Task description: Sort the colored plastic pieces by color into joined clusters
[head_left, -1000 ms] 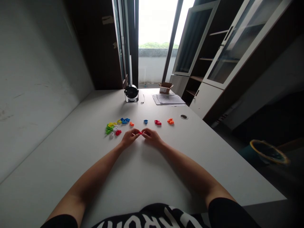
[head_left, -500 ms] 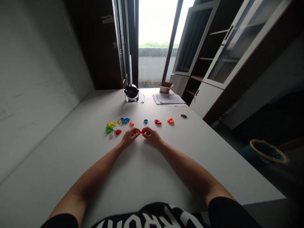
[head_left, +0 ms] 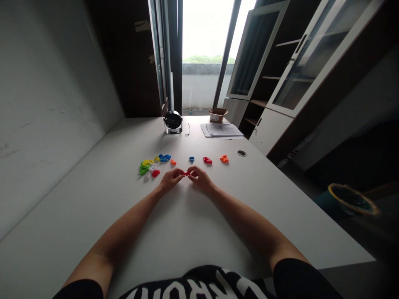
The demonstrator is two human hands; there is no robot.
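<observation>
Between my fingertips is a small red plastic piece point(head_left: 187, 173), just above or on the white table point(head_left: 193, 224); its exact shape is too small to make out. My left hand point(head_left: 171, 178) pinches its left end, and my right hand point(head_left: 199, 178) pinches its right end. Just beyond my hands lie a small blue piece point(head_left: 191, 159), a red piece point(head_left: 207, 160) and an orange piece point(head_left: 224, 159) in a row. Left of my left hand is a loose pile with green pieces point(head_left: 144, 168), blue pieces point(head_left: 164, 158), a red piece point(head_left: 156, 173), plus yellow and white ones.
A round black device on a stand point(head_left: 173, 121) sits at the table's far side. Papers point(head_left: 222, 130) and an open cardboard box point(head_left: 217, 115) are at the back right. A cable hole point(head_left: 242, 153) is set in the tabletop. A bin point(head_left: 352, 199) stands on the floor at right.
The red piece between my fingers has shifted or turned very slightly. Both hands stay in almost the same place, and the other pieces lie as before.
</observation>
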